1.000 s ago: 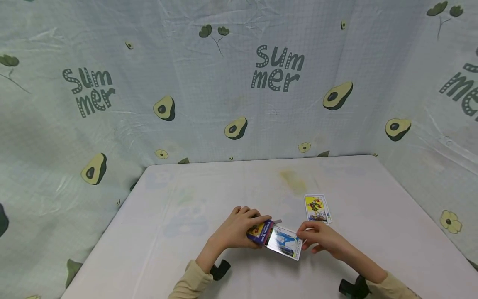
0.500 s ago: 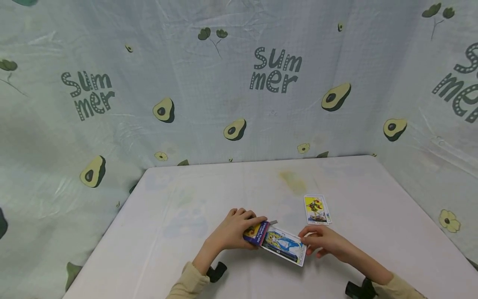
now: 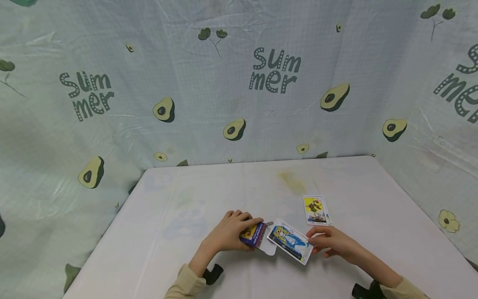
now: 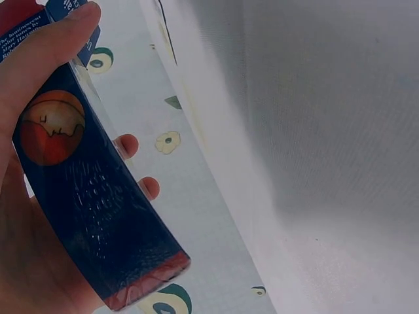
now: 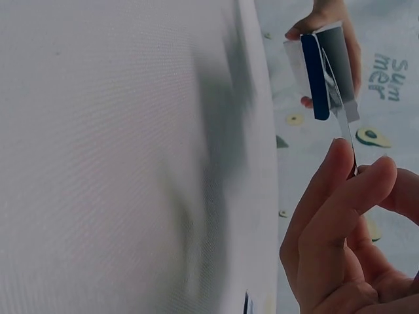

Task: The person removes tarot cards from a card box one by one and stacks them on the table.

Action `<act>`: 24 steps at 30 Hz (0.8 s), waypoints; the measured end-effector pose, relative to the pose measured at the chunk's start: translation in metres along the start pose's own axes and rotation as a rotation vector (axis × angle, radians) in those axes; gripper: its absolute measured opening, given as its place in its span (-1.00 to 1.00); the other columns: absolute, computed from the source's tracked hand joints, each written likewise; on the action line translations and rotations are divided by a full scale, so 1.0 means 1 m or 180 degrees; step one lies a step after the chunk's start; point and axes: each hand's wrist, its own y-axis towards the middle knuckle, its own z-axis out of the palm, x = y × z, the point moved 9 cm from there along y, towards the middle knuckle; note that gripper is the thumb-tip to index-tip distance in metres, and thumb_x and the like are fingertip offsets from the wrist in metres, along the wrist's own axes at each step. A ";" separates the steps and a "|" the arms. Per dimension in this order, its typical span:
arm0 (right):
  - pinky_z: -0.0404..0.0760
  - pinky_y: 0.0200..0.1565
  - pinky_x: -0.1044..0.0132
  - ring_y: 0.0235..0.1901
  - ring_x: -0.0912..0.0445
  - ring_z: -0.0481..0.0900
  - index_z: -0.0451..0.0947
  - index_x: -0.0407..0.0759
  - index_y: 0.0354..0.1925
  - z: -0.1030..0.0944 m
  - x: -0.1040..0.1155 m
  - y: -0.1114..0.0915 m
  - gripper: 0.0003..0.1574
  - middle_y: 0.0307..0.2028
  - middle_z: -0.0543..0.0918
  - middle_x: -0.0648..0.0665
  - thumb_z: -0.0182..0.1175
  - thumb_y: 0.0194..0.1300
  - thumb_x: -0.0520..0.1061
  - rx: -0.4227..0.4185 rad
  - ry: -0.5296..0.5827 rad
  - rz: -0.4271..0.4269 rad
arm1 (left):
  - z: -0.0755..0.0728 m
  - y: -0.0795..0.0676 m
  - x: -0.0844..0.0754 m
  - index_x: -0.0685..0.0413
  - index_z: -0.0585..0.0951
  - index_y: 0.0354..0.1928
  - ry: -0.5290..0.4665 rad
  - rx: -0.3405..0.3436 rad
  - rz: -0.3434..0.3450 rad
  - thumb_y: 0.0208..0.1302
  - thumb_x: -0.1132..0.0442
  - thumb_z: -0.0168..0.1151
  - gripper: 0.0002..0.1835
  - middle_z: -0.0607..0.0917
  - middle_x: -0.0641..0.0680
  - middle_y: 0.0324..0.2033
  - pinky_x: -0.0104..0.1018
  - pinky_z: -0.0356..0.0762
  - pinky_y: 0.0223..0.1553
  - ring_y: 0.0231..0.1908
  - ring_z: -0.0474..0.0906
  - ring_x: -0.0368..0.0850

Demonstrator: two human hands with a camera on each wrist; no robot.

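Observation:
My left hand point(image 3: 228, 233) grips a purple-blue card box point(image 3: 252, 235), fingers over its far side. The box's open end faces right, with a white flap point(image 3: 267, 246) hanging out. In the left wrist view, a moon face decorates the dark blue side of the box point(image 4: 98, 203). Between thumb and fingers, my right hand point(image 3: 335, 244) pinches a tarot card point(image 3: 291, 242) by its right end. Its picture is blue and yellow and faces up. Seen edge-on in the right wrist view, the card point(image 5: 345, 131) stands by the box mouth; whether more cards lie inside is unclear.
A few overlapping tarot cards point(image 3: 315, 209), the top one yellow, lie on the white-covered table point(image 3: 209, 187) just beyond my right hand. A sheet point(image 3: 186, 74) with avocado prints hangs behind the table and along its sides.
The tarot card has slid out of the box to the right, and its whole face now shows. My right hand has moved right with it; my left hand has shifted slightly left with the box.

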 end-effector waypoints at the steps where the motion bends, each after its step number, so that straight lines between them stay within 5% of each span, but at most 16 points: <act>1: 0.45 -0.49 0.38 -0.40 0.21 0.58 0.44 -0.21 -0.13 0.000 -0.001 0.000 -0.66 -0.41 0.63 0.06 0.08 0.22 -0.02 0.0006 0.0025 0.0007 | 0.001 0.000 0.000 -0.35 0.31 0.22 0.0001 0.0010 -0.0005 -0.20 -0.22 0.34 -0.18 0.50 -0.14 -0.11 -0.16 0.27 -0.01 -0.13 0.34 -0.22; 20: 0.47 -0.36 0.34 -0.30 0.22 0.57 0.37 -0.26 -0.09 -0.031 -0.009 -0.006 -0.62 -0.34 0.63 0.05 0.08 0.22 -0.03 -0.0419 0.0092 0.0037 | 0.004 -0.002 -0.004 -0.33 0.30 0.23 -0.0068 0.0025 0.0040 -0.20 -0.20 0.35 -0.17 0.50 -0.13 -0.08 -0.12 0.27 0.00 -0.10 0.35 -0.20; 24: 0.50 -0.35 0.38 -0.28 0.26 0.58 0.29 -0.39 0.00 -0.041 -0.008 -0.007 -0.51 -0.34 0.63 0.10 0.06 0.24 -0.05 -0.0478 0.0148 -0.0056 | 0.005 0.000 -0.006 -0.31 0.31 0.23 -0.0100 0.0033 0.0067 -0.20 -0.20 0.35 -0.17 0.50 -0.12 -0.08 -0.12 0.27 0.00 -0.10 0.35 -0.19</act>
